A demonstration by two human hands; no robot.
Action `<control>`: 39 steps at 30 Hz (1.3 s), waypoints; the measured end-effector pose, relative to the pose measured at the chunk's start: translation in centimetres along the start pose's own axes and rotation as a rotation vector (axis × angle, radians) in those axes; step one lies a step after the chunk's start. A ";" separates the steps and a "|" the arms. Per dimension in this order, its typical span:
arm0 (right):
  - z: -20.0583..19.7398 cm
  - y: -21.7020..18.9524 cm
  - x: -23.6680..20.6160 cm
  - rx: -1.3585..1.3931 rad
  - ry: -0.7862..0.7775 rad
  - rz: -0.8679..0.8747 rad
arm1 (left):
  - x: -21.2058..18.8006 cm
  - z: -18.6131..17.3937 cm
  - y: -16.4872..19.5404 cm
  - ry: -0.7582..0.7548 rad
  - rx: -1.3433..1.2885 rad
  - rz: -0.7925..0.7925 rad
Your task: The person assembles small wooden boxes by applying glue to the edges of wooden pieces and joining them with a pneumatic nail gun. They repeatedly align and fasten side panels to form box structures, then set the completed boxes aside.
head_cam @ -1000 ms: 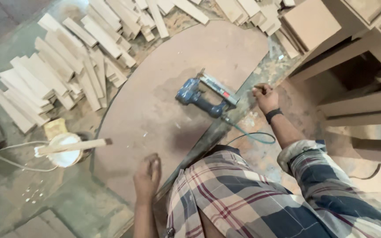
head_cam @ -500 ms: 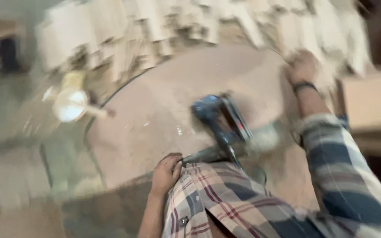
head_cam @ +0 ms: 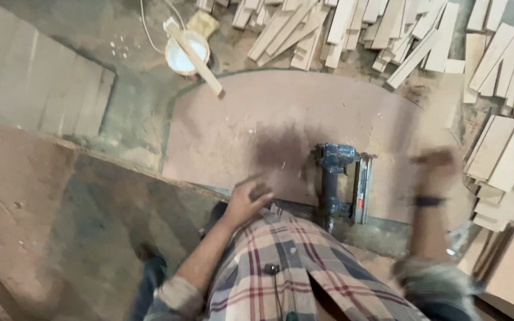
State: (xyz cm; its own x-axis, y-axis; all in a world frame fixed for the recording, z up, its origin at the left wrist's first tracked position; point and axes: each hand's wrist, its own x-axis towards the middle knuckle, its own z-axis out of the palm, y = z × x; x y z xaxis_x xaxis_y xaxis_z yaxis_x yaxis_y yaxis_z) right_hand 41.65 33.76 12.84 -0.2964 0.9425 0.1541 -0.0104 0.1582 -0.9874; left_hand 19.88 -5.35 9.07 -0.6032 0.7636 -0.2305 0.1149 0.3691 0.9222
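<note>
While the blue nail gun (head_cam: 337, 181) lies on the rounded brown board (head_cam: 239, 125), its long axis runs toward and away from the person, head farthest off. Left hand (head_cam: 246, 199) rests loosely open at the board's near edge, holding nothing; right hand (head_cam: 435, 159) is blurred, grip unreadable. Since before, the view has swung round

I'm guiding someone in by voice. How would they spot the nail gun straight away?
Find the big rounded brown board lying flat on the floor, with piles of pale wooden strips beyond its far edge. The nail gun lies on the board's near edge, between the left hand and the right hand. It is the only blue metal thing there, with a long magazine alongside its grip.
</note>
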 end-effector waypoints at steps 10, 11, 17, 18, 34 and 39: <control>12.8 1.0 -2.0 -0.459 -0.408 -0.098 | 6.2 1.8 -2.2 0.192 -1.048 -0.045; 13.3 1.0 1.3 -0.503 -0.253 -0.080 | 5.8 1.5 -3.0 0.173 -1.066 -0.085; 17.9 0.2 10.4 -0.527 0.177 0.541 | 4.3 1.4 -6.1 0.416 -0.550 -0.162; 18.5 0.1 10.6 -0.526 0.150 0.567 | 4.2 1.0 -6.3 0.412 -0.430 -0.174; 12.2 2.9 7.4 -0.369 -0.241 0.477 | 9.3 -0.7 -3.2 -0.062 0.852 0.283; 12.2 2.6 8.0 -0.777 -0.509 0.002 | 3.8 -1.5 -5.9 0.207 0.926 0.229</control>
State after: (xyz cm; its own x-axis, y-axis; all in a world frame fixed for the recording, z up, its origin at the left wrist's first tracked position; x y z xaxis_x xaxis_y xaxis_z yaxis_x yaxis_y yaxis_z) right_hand 27.63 38.09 11.07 -0.6816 0.7290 -0.0637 0.5783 0.4832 -0.6573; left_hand 15.72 -5.40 3.17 -0.6058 0.7930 0.0643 0.7679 0.5616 0.3082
